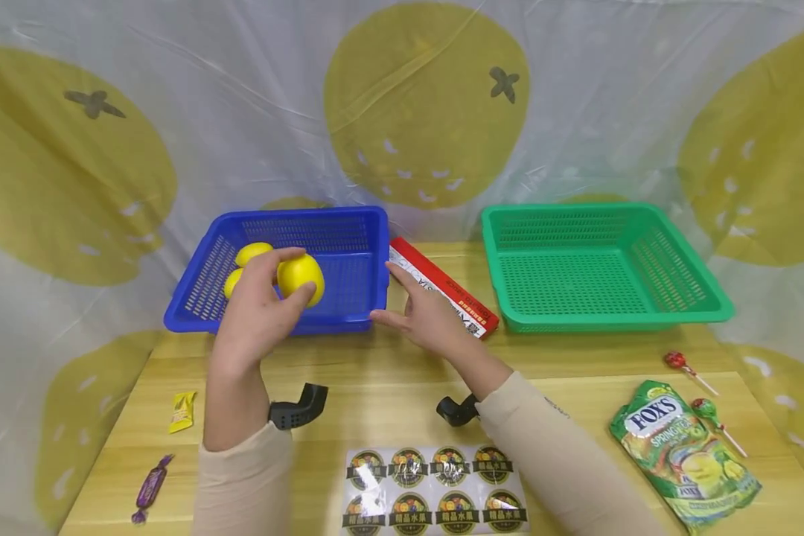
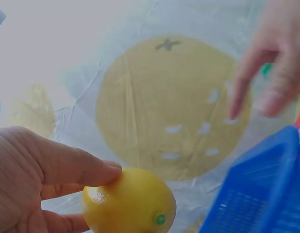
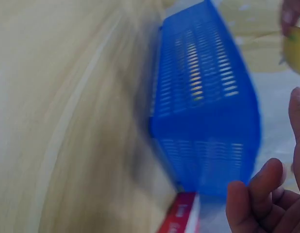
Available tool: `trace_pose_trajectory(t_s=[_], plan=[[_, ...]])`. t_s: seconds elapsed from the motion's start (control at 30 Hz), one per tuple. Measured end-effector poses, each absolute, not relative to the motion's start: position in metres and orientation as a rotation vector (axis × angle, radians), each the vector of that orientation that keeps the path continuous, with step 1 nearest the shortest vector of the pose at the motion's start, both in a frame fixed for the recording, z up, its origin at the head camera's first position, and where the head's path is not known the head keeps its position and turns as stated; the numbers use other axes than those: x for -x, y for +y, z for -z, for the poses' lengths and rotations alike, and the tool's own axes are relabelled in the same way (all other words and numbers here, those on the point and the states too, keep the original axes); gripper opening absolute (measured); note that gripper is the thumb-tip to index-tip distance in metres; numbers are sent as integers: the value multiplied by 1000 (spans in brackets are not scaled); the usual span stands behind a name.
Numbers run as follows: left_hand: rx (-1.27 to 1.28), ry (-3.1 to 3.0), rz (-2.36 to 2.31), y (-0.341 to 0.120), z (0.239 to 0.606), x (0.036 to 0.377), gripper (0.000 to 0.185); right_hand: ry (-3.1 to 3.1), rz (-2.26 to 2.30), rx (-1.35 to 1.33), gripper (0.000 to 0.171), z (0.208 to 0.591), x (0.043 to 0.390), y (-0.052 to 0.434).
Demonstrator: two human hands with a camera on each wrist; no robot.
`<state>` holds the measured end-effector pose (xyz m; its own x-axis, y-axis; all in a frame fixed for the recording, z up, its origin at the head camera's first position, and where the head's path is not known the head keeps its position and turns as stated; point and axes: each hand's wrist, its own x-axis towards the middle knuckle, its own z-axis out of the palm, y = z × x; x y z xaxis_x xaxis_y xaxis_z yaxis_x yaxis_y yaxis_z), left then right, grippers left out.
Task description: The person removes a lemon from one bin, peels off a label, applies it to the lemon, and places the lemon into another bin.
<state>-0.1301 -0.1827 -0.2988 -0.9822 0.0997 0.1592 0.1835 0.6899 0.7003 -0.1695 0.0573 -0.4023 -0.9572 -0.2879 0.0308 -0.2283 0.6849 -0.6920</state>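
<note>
My left hand grips a yellow lemon above the front of the blue basket. The left wrist view shows the same lemon pinched between thumb and fingers. Two more lemons lie inside the blue basket at its left. My right hand hovers with straight fingers by the basket's front right corner, over a red and white box that lies flat. It holds nothing. In the right wrist view the blue basket fills the middle, blurred.
An empty green basket stands at the right. On the wooden table lie a sticker sheet, a Fox's candy bag, two lollipops, a yellow candy and a purple candy.
</note>
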Motion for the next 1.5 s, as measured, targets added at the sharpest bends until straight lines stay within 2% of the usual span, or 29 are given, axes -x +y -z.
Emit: trace_pose_trajectory(t_s=[0.23, 0.53, 0.77, 1.0, 1.5], plan=[[249, -2917, 1219, -169, 346, 102, 46, 2845, 1108, 538, 84, 396, 132, 95], [405, -2929, 1299, -111, 400, 78, 44, 2836, 936, 519, 82, 407, 89, 151], [532, -2903, 1459, -80, 414, 77, 41, 2773, 867, 454, 82, 412, 57, 185], [559, -2960, 1564, -59, 426, 83, 43, 2615, 839, 527, 75, 423, 28, 203], [581, -3045, 1636, -57, 447, 93, 42, 2476, 854, 678, 53, 450, 16, 203]])
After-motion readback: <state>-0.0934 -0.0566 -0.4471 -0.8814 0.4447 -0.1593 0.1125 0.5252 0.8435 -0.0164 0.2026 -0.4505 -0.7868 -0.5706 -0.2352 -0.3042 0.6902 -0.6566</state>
